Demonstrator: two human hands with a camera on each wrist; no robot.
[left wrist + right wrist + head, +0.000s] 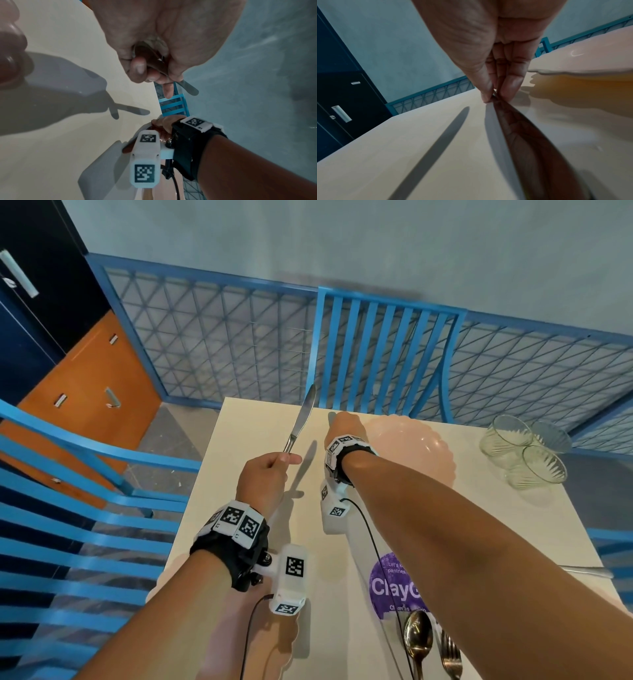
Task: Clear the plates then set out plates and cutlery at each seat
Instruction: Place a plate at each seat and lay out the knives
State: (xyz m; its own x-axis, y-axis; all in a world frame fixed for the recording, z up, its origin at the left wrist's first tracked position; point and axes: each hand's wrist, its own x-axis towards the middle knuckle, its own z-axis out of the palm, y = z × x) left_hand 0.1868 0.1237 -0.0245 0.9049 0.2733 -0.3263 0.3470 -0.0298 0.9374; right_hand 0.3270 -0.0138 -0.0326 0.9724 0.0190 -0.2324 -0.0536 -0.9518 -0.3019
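My left hand [274, 467] grips a table knife [301, 419] by its handle above the white table [479, 525], blade pointing up and away; the left wrist view shows the fingers curled round the knife [188, 89]. My right hand [339, 422] reaches to the far edge, just left of a scalloped pink plate [411, 453]. There its thumb and fingertips [486, 94] pinch the end of a shiny piece of cutlery [522, 135] lying flat on the table beside the plate [582, 65]. Which kind of piece it is, I cannot tell. A second pink plate [277, 645] lies near me under my left forearm.
A spoon [418, 642] and a fork [450, 655] lie at the near edge by a purple label [387, 587]. Three glass bowls [524, 453] stand at the far right. Blue slatted chairs stand at the far side [383, 350] and on the left [68, 508].
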